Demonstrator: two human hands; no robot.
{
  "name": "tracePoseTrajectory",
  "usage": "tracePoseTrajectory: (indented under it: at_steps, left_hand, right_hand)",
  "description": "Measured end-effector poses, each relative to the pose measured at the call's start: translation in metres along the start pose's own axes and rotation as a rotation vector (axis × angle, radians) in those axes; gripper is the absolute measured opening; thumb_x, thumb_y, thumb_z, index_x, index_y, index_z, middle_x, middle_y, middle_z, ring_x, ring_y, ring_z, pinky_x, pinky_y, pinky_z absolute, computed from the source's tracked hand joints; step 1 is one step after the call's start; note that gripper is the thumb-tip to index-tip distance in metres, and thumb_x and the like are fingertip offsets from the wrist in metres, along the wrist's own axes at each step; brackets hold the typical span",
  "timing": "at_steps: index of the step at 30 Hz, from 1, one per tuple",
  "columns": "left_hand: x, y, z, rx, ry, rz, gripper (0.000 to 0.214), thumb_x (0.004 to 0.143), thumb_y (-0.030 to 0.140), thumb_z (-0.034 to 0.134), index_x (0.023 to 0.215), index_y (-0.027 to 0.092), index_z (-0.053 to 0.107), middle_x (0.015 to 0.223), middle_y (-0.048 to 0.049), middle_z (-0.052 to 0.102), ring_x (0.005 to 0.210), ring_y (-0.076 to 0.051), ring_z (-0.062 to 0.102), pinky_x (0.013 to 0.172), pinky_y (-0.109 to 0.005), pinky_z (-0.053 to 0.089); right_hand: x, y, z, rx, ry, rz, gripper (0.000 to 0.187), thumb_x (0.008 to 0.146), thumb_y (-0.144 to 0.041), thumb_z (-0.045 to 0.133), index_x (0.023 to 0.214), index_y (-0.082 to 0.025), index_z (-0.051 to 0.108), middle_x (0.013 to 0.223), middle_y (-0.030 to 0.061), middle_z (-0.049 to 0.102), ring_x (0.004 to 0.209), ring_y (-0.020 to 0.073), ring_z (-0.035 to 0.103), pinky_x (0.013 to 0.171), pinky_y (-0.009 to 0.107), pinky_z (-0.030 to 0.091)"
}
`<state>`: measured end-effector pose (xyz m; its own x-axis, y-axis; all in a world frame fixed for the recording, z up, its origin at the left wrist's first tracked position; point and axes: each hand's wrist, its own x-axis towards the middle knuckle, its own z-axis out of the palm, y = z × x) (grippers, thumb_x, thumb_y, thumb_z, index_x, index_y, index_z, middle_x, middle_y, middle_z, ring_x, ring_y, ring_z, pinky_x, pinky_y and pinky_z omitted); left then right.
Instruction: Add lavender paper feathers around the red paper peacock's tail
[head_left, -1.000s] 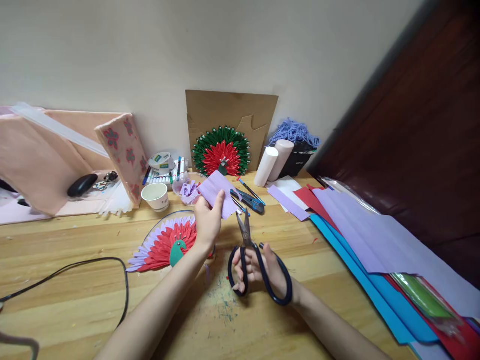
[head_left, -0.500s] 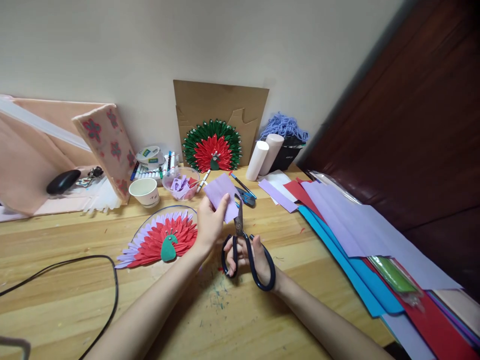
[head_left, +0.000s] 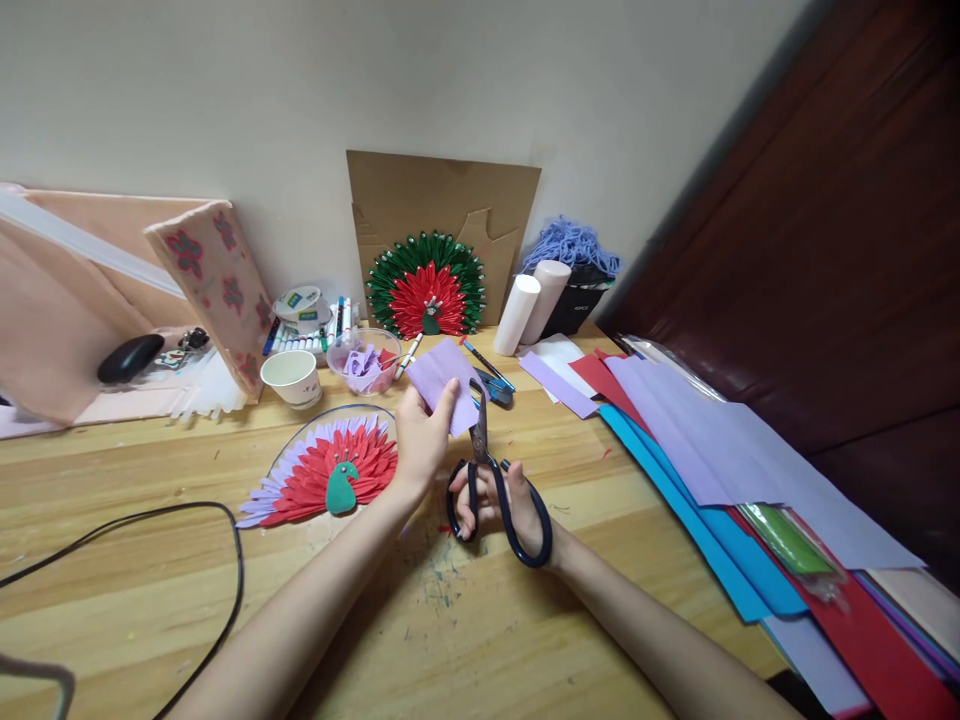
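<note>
My left hand [head_left: 420,445] pinches a small folded piece of lilac paper [head_left: 442,370] and holds it up above the wooden table [head_left: 150,600]. My right hand [head_left: 502,505] grips black-handled scissors [head_left: 487,480], fingers through the loops, with the blades pointing up into the paper's right edge. A paper peacock [head_left: 326,475] with red and lilac feathers lies flat just left of my left hand.
A finished green-and-red peacock [head_left: 431,295] leans on cardboard at the wall. A clear bowl of lilac scraps [head_left: 364,362], a paper cup [head_left: 291,377], markers, white rolls [head_left: 529,310] and stacked coloured sheets [head_left: 712,450] surround the work. A black cable [head_left: 225,560] loops at left.
The scissors moved up and left from below the paper until their blades met its right edge. My left hand kept hold of the paper; the view shifted slightly.
</note>
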<state>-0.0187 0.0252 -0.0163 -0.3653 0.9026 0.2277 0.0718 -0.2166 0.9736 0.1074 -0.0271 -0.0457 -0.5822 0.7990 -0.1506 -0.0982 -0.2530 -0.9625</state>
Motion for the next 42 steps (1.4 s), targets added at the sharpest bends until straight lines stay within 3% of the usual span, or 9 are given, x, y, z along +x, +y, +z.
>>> tracePoseTrajectory:
  at_steps: [11, 20, 28, 42]
  left_hand:
    - [0.002, -0.003, -0.001, 0.014, -0.001, 0.009, 0.034, 0.075, 0.042, 0.057, 0.083, 0.01, 0.059, 0.076, -0.0053, 0.063, 0.064, -0.013, 0.055, 0.058, -0.021, 0.041]
    - [0.015, -0.006, -0.01, 0.02, -0.106, -0.033, 0.038, 0.074, 0.044, 0.058, 0.088, 0.008, 0.06, 0.078, -0.0057, 0.064, 0.064, -0.013, 0.055, 0.057, -0.022, 0.042]
    - [0.02, -0.007, -0.013, 0.012, -0.226, -0.05, 0.036, 0.073, 0.04, 0.06, 0.091, 0.009, 0.06, 0.082, -0.0067, 0.066, 0.069, -0.016, 0.058, 0.06, -0.024, 0.044]
    - [0.022, -0.005, -0.013, -0.013, -0.304, -0.056, 0.036, 0.071, 0.039, 0.062, 0.092, 0.01, 0.059, 0.084, -0.0063, 0.067, 0.071, -0.017, 0.059, 0.061, -0.025, 0.046]
  right_hand:
    - [-0.001, 0.011, 0.001, -0.119, 0.086, -0.086, 0.073, 0.063, -0.085, 0.027, 0.083, -0.017, 0.044, 0.053, -0.0049, 0.042, 0.044, 0.0092, 0.045, 0.046, 0.023, 0.038]
    - [0.003, 0.005, -0.003, -0.133, 0.122, -0.005, 0.06, 0.064, -0.077, 0.045, 0.077, -0.019, 0.039, 0.046, -0.0096, 0.034, 0.036, 0.0049, 0.033, 0.036, 0.017, 0.033]
    - [0.0, -0.004, -0.002, -0.174, 0.061, 0.029, 0.073, 0.058, -0.087, 0.029, 0.078, -0.018, 0.041, 0.047, -0.0079, 0.039, 0.038, 0.0072, 0.041, 0.042, 0.02, 0.035]
    - [0.0, -0.004, -0.004, -0.173, 0.05, 0.002, 0.076, 0.059, -0.087, 0.026, 0.082, -0.017, 0.043, 0.05, -0.0069, 0.04, 0.041, 0.0085, 0.044, 0.045, 0.022, 0.037]
